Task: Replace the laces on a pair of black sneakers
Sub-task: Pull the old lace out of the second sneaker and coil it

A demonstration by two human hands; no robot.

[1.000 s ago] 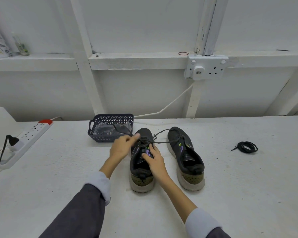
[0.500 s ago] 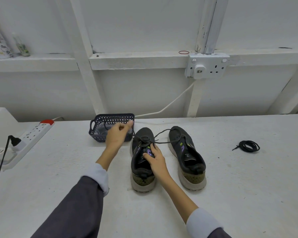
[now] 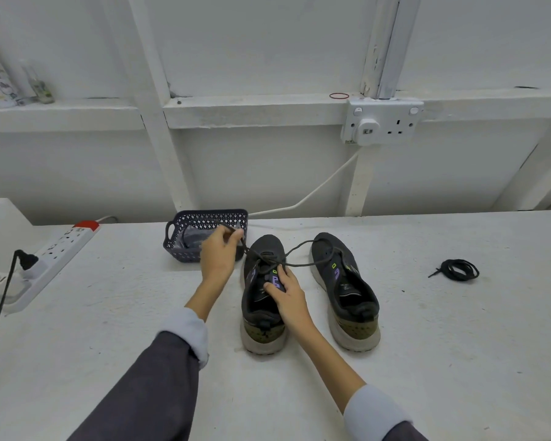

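Two black sneakers stand side by side on the white table, toes pointing away from me. My left hand (image 3: 218, 253) pinches one end of the dark lace (image 3: 303, 248), drawn up and to the left over the basket. The lace runs through the front eyelets of the left sneaker (image 3: 261, 300), and its other end loops across onto the right sneaker (image 3: 344, 288). My right hand (image 3: 287, 292) grips the left sneaker's tongue and collar, thumb inside the opening. A coiled black lace (image 3: 457, 269) lies on the table to the right.
A small dark lattice basket (image 3: 185, 241) with plastic-wrapped items sits behind my left hand. A white power strip (image 3: 54, 253) with a black plug lies at the left. A wall socket (image 3: 382, 124) and a white cable hang behind the shoes.
My left hand has pulled the lace end up and away from the left sneaker, toward the basket, drawing more lace out. My right hand stays on the shoe.
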